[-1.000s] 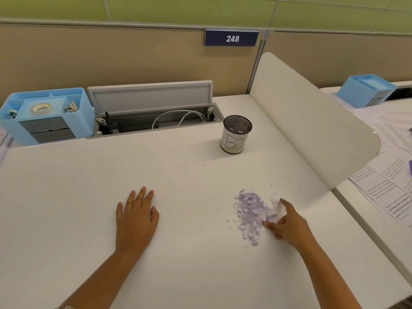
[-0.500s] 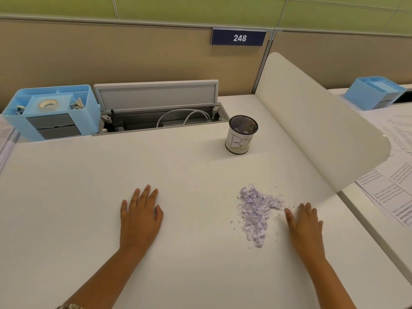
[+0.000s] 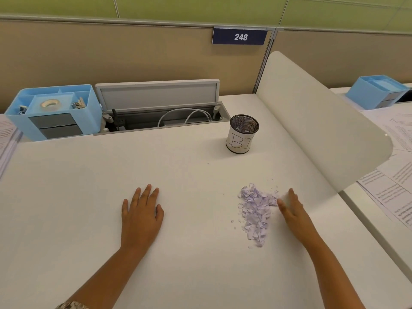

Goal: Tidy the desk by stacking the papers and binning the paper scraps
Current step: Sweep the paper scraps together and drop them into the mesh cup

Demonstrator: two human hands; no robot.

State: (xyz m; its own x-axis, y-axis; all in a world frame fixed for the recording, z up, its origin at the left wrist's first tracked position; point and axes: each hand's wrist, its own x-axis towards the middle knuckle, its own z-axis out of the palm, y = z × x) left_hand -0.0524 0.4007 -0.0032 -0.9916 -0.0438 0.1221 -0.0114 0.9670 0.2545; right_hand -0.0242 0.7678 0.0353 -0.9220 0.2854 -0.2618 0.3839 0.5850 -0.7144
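A heap of pale purple paper scraps point(image 3: 256, 210) lies on the white desk point(image 3: 189, 253), right of centre. My right hand point(image 3: 294, 212) lies flat with straight fingers against the heap's right edge, its thumb touching the scraps. My left hand point(image 3: 141, 214) rests palm down on the desk, well left of the heap, holding nothing. A small mesh bin point(image 3: 242, 134) with a white label stands behind the heap; a few scraps show inside. Printed papers point(image 3: 392, 186) lie on the neighbouring desk at the right.
A curved white divider point(image 3: 316, 121) rises along the desk's right side. A blue organiser point(image 3: 55, 112) with tape sits at the back left, beside an open cable tray point(image 3: 165, 117). More papers point(image 3: 6, 139) show at the far left edge. Another blue organiser point(image 3: 376, 91) is far right.
My right hand went from pinching at the heap's lower right to lying flat, then slid left against the scraps. My left hand stayed put.
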